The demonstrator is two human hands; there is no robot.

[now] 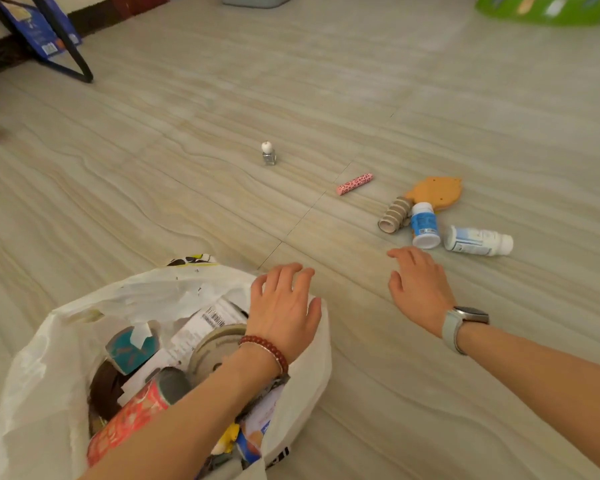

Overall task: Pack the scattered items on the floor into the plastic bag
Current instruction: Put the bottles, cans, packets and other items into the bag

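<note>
A white plastic bag lies open at the lower left, filled with several boxes, a grey lid and a red patterned tube. My left hand hovers over its right rim, fingers spread, holding nothing. My right hand is open just short of two white bottles lying on the floor: one with a blue label and one paler. Beside them lie a cardboard roll and an orange fish-shaped piece. Farther off are a pink spotted tube and a small upright glass bottle.
The floor is pale wood-grain tile. A black metal stand leg and a blue package sit at the top left. A green container is at the top right, a grey box at the top middle.
</note>
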